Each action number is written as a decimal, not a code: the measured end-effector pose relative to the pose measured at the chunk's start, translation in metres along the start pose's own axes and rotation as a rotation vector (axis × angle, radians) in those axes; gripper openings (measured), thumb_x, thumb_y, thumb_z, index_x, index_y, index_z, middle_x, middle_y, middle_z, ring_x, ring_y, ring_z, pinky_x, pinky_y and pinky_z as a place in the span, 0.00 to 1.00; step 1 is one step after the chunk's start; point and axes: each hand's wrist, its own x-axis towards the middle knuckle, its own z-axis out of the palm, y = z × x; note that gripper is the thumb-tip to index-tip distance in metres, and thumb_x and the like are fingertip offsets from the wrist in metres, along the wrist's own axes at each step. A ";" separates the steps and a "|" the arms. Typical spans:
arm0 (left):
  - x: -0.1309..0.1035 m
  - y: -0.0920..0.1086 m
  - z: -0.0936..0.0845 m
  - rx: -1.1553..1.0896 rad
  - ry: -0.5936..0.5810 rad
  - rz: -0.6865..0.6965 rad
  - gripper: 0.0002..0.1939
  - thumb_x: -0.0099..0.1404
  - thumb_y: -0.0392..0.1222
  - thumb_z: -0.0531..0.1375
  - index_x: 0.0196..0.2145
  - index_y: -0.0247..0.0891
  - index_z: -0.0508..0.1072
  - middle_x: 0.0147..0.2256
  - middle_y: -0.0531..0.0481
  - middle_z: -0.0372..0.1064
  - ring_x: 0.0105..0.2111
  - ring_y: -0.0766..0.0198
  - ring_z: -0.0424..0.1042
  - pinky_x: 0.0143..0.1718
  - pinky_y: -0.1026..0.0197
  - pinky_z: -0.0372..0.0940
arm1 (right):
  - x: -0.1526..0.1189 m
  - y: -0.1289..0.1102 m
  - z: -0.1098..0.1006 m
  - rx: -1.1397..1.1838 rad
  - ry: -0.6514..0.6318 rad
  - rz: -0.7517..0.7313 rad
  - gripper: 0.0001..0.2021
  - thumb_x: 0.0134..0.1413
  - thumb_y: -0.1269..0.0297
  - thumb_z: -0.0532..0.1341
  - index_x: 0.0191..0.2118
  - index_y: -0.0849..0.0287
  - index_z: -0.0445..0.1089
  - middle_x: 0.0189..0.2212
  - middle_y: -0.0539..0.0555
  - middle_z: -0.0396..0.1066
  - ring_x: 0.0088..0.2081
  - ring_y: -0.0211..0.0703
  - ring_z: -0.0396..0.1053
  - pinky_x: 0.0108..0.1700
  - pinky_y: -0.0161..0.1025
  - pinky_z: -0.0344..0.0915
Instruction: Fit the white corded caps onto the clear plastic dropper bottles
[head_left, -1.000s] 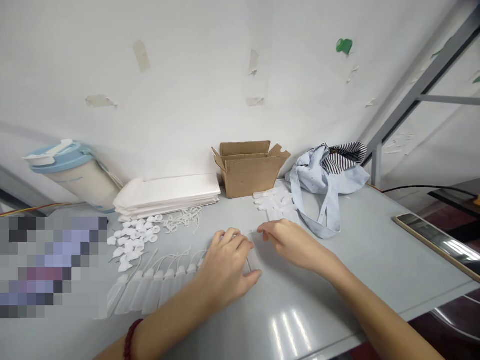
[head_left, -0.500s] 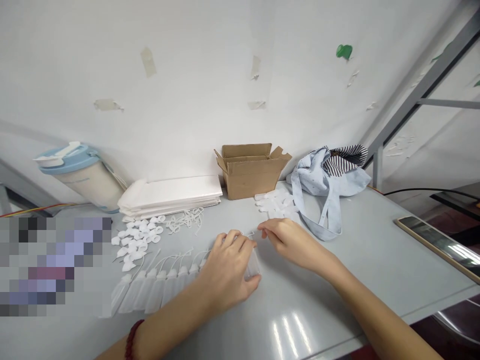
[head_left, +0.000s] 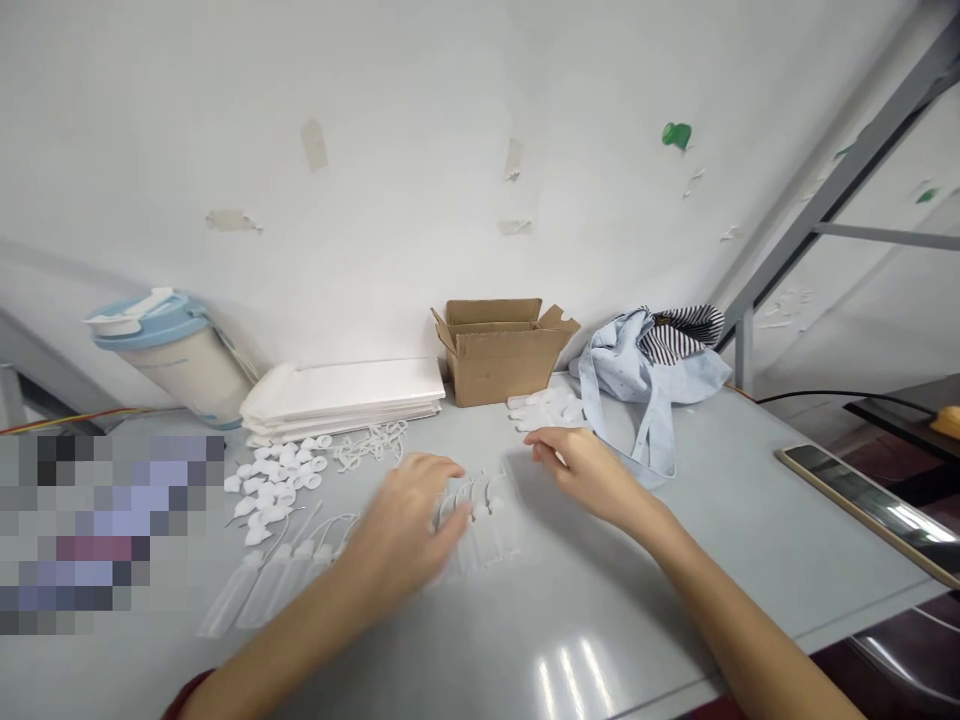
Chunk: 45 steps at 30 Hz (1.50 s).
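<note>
My left hand [head_left: 409, 520] hovers over a row of slim translucent plastic tubes, blurred by motion. Its thumb and fingers are apart and it holds nothing. From under it come tubes with white tops and thin cords on the left [head_left: 274, 585], and more tubes on the right [head_left: 491, 530]. My right hand [head_left: 589, 475] is beside the row's right end, fingers curled together; whatever they hold, if anything, is hidden. Just beyond it lies a pile of flat translucent pieces [head_left: 547, 405]. Small white caps [head_left: 277, 480] and loose white cords [head_left: 371, 445] lie beyond my left hand.
Along the wall stand a blue-lidded tumbler [head_left: 180, 355], a stack of white packets [head_left: 345, 390], an open cardboard box [head_left: 502, 365] and a light blue cloth bag [head_left: 645, 365]. A phone [head_left: 874, 505] lies at the right edge of the grey table [head_left: 465, 660].
My left hand has moved left and come away from the tube at the row's right end, uncovering several tubes. The right hand stays nearly in place. The view has shifted slightly.
</note>
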 end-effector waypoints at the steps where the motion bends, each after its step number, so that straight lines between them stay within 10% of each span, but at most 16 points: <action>1: -0.002 -0.011 -0.007 -0.008 0.029 -0.073 0.16 0.64 0.44 0.49 0.44 0.38 0.70 0.45 0.43 0.71 0.48 0.50 0.67 0.47 0.47 0.65 | 0.000 0.001 -0.003 -0.014 0.015 0.023 0.16 0.57 0.74 0.49 0.44 0.61 0.72 0.37 0.57 0.76 0.36 0.47 0.73 0.36 0.38 0.63; 8: -0.020 -0.078 -0.035 0.186 0.069 -0.265 0.22 0.59 0.42 0.46 0.42 0.34 0.74 0.47 0.42 0.73 0.51 0.46 0.65 0.52 0.43 0.62 | 0.003 0.015 -0.015 -0.070 0.058 0.118 0.13 0.57 0.72 0.52 0.42 0.60 0.72 0.33 0.55 0.77 0.34 0.46 0.72 0.33 0.37 0.62; 28: -0.016 -0.049 -0.015 0.080 -0.124 -0.252 0.26 0.72 0.52 0.40 0.48 0.36 0.71 0.54 0.44 0.66 0.55 0.47 0.56 0.54 0.40 0.54 | 0.000 0.029 -0.034 -0.160 -0.416 0.385 0.11 0.48 0.58 0.60 0.22 0.60 0.66 0.21 0.53 0.72 0.18 0.39 0.67 0.21 0.35 0.55; 45: -0.021 -0.044 -0.019 0.139 -0.134 -0.161 0.23 0.70 0.52 0.43 0.40 0.39 0.74 0.49 0.43 0.68 0.50 0.47 0.62 0.47 0.43 0.59 | -0.003 0.030 -0.014 -0.204 -0.265 0.166 0.07 0.46 0.63 0.60 0.22 0.57 0.66 0.23 0.51 0.69 0.24 0.41 0.65 0.23 0.36 0.53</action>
